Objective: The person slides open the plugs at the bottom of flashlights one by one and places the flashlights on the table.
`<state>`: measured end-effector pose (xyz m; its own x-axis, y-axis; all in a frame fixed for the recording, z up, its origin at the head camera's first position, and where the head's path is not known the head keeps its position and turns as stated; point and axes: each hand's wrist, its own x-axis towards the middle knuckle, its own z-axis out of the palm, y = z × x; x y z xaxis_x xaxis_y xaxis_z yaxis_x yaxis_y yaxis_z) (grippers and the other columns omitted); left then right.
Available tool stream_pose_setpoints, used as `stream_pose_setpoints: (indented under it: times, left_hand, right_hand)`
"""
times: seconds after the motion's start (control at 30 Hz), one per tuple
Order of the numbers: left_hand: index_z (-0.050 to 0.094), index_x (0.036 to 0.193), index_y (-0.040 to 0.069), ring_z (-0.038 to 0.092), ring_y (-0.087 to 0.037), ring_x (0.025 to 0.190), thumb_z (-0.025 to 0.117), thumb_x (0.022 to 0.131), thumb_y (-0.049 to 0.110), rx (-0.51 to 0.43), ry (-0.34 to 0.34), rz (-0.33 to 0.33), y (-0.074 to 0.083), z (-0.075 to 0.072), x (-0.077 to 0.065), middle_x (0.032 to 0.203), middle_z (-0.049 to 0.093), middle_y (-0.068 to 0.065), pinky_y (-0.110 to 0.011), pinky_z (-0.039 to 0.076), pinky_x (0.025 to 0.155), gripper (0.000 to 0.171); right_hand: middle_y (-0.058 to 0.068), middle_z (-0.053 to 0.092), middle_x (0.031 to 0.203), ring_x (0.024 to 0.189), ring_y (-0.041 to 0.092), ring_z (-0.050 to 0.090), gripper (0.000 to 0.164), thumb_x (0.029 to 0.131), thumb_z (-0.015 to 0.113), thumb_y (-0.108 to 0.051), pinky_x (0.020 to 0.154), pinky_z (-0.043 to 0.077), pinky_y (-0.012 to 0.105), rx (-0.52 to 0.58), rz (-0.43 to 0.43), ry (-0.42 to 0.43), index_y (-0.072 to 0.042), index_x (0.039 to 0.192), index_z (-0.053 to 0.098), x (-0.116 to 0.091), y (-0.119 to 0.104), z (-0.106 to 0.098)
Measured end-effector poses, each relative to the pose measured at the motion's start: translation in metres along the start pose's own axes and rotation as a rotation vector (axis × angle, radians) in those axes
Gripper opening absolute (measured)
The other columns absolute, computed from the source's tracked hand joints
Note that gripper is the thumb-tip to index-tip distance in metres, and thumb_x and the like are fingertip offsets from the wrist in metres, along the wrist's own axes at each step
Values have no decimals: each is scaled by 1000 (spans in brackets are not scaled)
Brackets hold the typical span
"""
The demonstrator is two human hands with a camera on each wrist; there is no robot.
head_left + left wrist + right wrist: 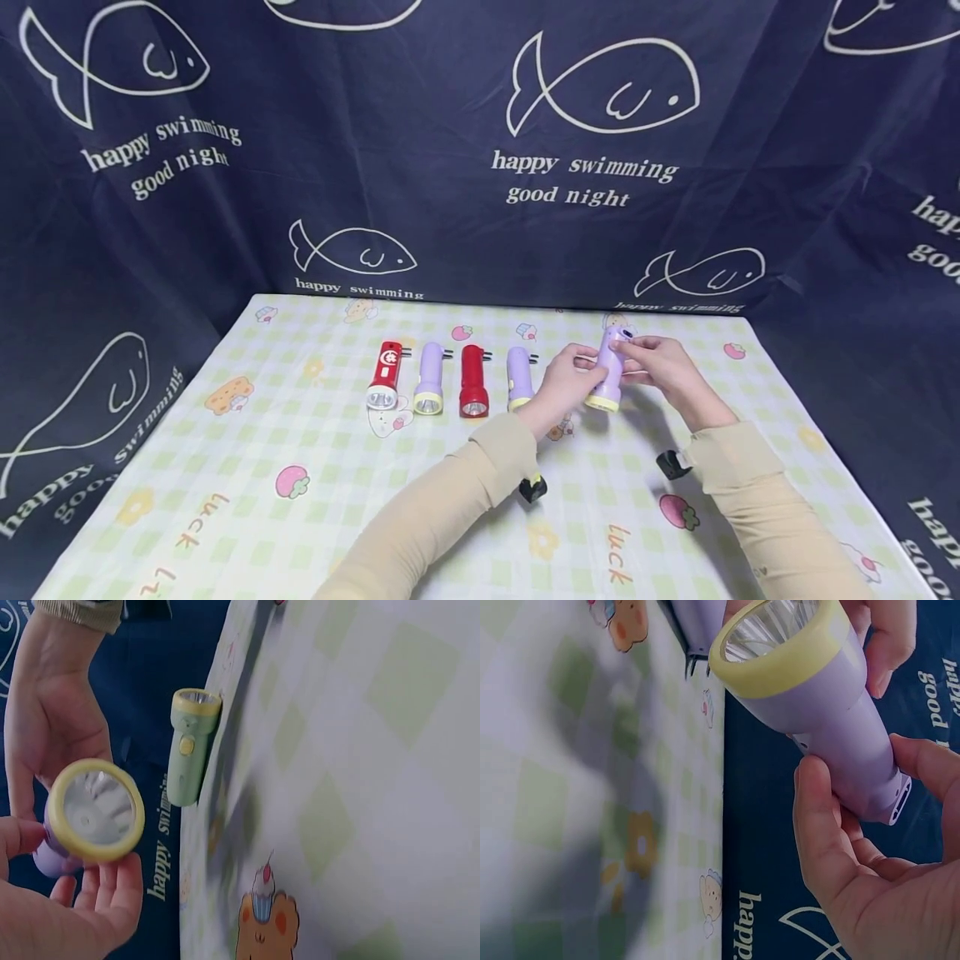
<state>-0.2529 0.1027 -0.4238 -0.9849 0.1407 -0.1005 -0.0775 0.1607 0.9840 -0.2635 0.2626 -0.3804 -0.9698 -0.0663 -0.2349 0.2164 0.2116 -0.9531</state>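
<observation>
Both hands hold a purple flashlight [610, 367] with a yellow rim, raised over the table at the right end of a row. My left hand [572, 385] grips it near the lens end, thumb on one side and fingers curled beneath in the left wrist view. Around the tail end, my right hand [667, 371] pinches with thumb and fingers. A dark slot [902, 801] shows at that tail in the right wrist view. The lens [97, 810] faces the left wrist camera. Beyond it in that view stands a green flashlight [192, 746] with a yellow rim and button.
Left of the hands lie a red-and-white flashlight [386, 375], a purple one [430, 375], a red one [472, 379] and another purple one [519, 373], prongs out to the right. The left hand partly covers the last. A dark fish-print curtain [450, 150] hangs behind the checked tablecloth [247, 467].
</observation>
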Motion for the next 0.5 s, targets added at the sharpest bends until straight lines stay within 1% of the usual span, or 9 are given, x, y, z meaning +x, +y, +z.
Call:
stream_pose_setpoints:
  times: [0.1,0.23,0.37,0.5]
  left_hand:
    - [62,107,16,61,-9,83,69,83,19,-38,-22,2,-2,-4,1,91,65,4,-25,53,72,25]
    - [62,107,16,61,-10,83,69,84,20,-115,-85,-10,-7,-10,2,91,65,3,-26,53,74,25]
    - [61,109,13,62,-13,83,68,85,18,-243,-165,-39,-11,-15,2,91,66,-1,-28,54,77,26]
    - [60,113,7,65,-17,88,66,87,14,-365,-239,-75,-12,-23,2,97,66,-6,-32,55,80,28]
  right_hand:
    - [-6,63,80,72,6,66,51,91,63,-23,72,57,25,13,-6,-17,12,119,39,-1,-1,1]
    - [-5,63,83,74,9,66,46,91,63,-23,74,57,26,30,-17,-41,10,115,41,-4,-4,4]
    - [-4,64,85,76,10,67,44,91,62,-22,75,57,27,45,-20,-63,9,115,41,-5,-6,6]
    - [-4,63,86,76,10,67,41,92,62,-22,75,57,27,46,-16,-70,6,113,41,-6,-8,8]
